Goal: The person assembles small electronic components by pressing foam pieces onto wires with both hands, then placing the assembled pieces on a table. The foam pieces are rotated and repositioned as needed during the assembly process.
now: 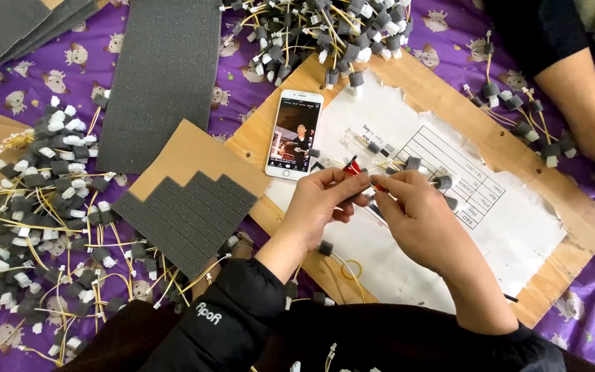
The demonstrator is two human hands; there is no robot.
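My left hand (pixel 325 201) and my right hand (pixel 418 213) meet over a wooden board (pixel 442 103), fingertips pinched together on a small wire piece with a red part (pixel 355 167) and a grey foam block. A yellow wire loop (pixel 351 269) hangs below my hands. Loose grey foam-capped wire pieces (pixel 442 182) lie on the torn white paper sheet (pixel 518 227) beside my right hand.
A white phone (pixel 294 134) lies screen-up on the board, left of my hands. A cardboard piece with grey foam strips (pixel 187 213) sits at left. Piles of yellow wires with foam blocks (pixel 43 207) (pixel 318 31) lie left and at top. Another person's arm (pixel 587 103) reaches in at the right.
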